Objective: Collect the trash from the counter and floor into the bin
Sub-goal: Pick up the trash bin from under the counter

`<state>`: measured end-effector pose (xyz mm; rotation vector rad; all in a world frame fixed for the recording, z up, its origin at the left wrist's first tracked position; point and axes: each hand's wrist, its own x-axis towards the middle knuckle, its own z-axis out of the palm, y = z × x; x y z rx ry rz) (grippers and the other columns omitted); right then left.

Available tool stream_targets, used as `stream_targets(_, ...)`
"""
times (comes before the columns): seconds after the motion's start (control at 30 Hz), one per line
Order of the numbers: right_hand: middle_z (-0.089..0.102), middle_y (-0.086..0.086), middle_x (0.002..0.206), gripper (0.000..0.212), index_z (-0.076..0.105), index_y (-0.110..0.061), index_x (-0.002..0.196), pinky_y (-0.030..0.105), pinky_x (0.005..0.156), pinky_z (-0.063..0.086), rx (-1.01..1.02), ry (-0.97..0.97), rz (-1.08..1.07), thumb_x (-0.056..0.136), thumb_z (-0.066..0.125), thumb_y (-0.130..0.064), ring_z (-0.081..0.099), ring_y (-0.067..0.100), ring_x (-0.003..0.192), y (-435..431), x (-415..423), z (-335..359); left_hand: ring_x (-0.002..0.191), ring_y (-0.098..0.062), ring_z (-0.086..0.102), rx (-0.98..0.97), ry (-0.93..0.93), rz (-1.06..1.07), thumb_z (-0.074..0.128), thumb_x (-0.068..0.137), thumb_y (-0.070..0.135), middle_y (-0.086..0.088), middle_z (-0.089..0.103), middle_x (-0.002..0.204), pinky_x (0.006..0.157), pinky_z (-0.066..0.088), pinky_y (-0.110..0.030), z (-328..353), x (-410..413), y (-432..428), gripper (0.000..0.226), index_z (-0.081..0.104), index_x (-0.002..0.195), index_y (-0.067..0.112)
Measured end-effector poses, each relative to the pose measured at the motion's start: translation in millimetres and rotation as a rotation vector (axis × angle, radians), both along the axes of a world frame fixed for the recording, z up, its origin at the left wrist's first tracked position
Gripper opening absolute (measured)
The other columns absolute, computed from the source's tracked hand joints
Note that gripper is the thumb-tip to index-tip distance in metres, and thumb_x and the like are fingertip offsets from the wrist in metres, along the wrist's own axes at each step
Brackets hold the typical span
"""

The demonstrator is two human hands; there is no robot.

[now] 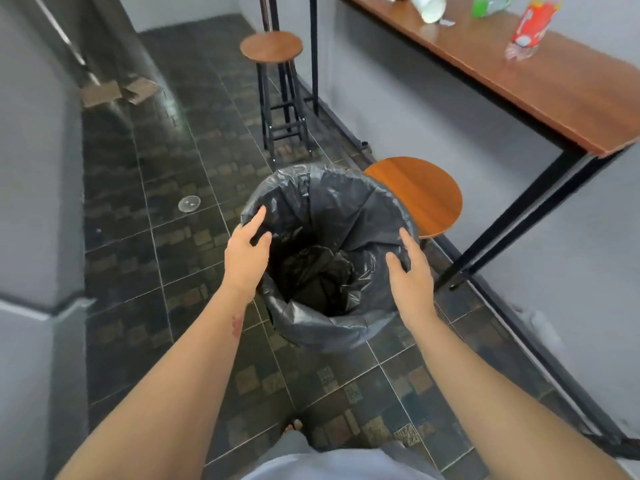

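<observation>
A bin [313, 329] lined with a black bag stands on the dark tiled floor in front of me; inside I see only crumpled liner. My left hand [246, 252] grips its left rim, thumb inside. My right hand [410, 268] grips the right rim the same way. On the wooden counter [540, 95] at the upper right lie a tipped white cup [429, 6], a green-labelled bottle [490, 5] and a red-labelled plastic bottle [531, 27]. A clear plastic lid [189, 203] and cardboard pieces [104, 93] lie on the floor.
A round wooden stool [426, 195] stands right behind the bin, and a second stool [271, 46] is farther back by the counter's black legs [519, 223]. Grey walls close in on the left and right. A blurred pale object [540, 327] lies under the counter.
</observation>
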<state>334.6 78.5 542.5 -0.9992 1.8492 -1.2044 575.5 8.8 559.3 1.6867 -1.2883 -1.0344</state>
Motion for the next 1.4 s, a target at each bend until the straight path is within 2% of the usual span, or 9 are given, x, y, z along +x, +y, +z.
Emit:
stream_targets(0.47,0.035,-0.013,0.154,0.049,0.035,-0.036,0.147,0.035,0.114,0.027,-0.063,0.023,-0.03,0.101,0.048,-0.024,0.03,0.012,0.143,-207.1,69.1,23.2,0.132,-0.007,0.041,-0.065,0.164,-0.001,0.052,0.1,0.005,0.007,0.044,0.148,0.114,0.032,-0.027,7.1,68.1,-200.3,0.053,0.051,0.143,0.036)
stream_targets(0.6,0.035,-0.012,0.154,0.048,0.037,-0.036,0.147,0.037,0.115,0.027,-0.06,0.008,-0.099,0.102,0.047,-0.024,0.03,0.013,0.143,-270.3,56.6,27.2,0.122,0.001,0.042,-0.048,0.159,-0.042,0.05,0.101,0.004,0.004,0.04,0.153,0.092,0.034,-0.006,13.1,51.1,-271.5,0.054,0.049,0.145,0.036)
stream_targets(0.8,0.035,-0.011,0.154,0.048,0.037,-0.039,0.146,0.038,0.116,0.029,-0.05,0.0,-0.216,0.102,0.047,-0.024,0.031,0.015,0.143,-342.3,37.8,38.9,0.119,-0.001,0.046,-0.029,0.205,-0.124,0.046,0.103,0.003,0.005,0.041,0.151,0.097,0.033,-0.012,33.8,16.6,-369.8,0.052,0.051,0.143,0.035)
stream_targets(0.93,0.035,-0.011,0.154,0.047,0.038,-0.04,0.145,0.039,0.116,0.03,-0.04,0.006,-0.297,0.102,0.046,-0.024,0.031,0.016,0.143,-375.4,26.5,43.1,0.122,-0.008,0.054,0.033,0.254,-0.181,0.043,0.103,0.002,0.006,0.038,0.155,0.115,0.033,-0.028,41.1,-4.8,-421.7,0.052,0.054,0.141,0.036)
stream_targets(1.0,0.035,-0.011,0.155,0.047,0.037,-0.039,0.146,0.039,0.116,0.03,-0.033,0.001,-0.355,0.102,0.046,-0.023,0.032,0.016,0.143,-392.1,23.2,44.8,0.083,0.002,0.063,0.063,0.25,-0.224,0.042,0.104,0.001,0.008,0.036,0.157,0.103,0.046,-0.019,39.7,-15.6,-450.6,0.053,0.056,0.139,0.037)
stream_targets(1.07,0.035,-0.011,0.154,0.048,0.037,-0.039,0.146,0.037,0.113,0.034,-0.031,-0.011,-0.424,0.102,0.046,-0.023,0.037,0.015,0.139,-407.5,22.8,43.9,0.056,0.002,0.047,0.088,0.255,-0.267,0.039,0.104,-0.001,0.012,0.048,0.144,0.093,0.051,-0.015,37.2,-28.0,-478.2,0.053,0.059,0.137,0.035)
stream_targets(1.13,0.036,-0.011,0.154,0.048,0.037,-0.04,0.145,0.034,0.106,0.037,-0.034,-0.025,-0.509,0.101,0.048,-0.023,0.043,0.015,0.132,-422.3,24.7,42.3,0.066,0.002,0.047,0.115,0.258,-0.323,0.038,0.104,-0.002,0.02,0.052,0.12,0.112,0.04,-0.034,35.4,-39.1,-505.7,0.051,0.062,0.134,0.032)
stream_targets(1.2,0.036,-0.012,0.153,0.049,0.038,-0.039,0.145,0.035,0.111,0.033,-0.026,-0.04,-0.604,0.101,0.049,-0.022,0.037,0.015,0.139,-436.6,28.7,42.5,0.08,0.004,0.05,0.145,0.251,-0.4,0.038,0.103,-0.001,0.024,0.05,0.109,0.118,0.029,-0.034,33.8,-48.3,-536.8,0.051,0.065,0.131,0.031)
stream_targets(1.4,0.038,-0.013,0.152,0.051,0.035,-0.04,0.147,0.033,0.111,0.033,0.026,-0.01,-0.761,0.1,0.051,-0.026,0.035,0.016,0.141,-472.5,40.2,43.3,0.079,-0.004,0.045,0.149,0.225,-0.617,0.038,0.103,0.001,0.023,0.048,0.087,0.081,0.041,-0.015,33.6,-76.1,-616.1,0.05,0.068,0.128,0.032)
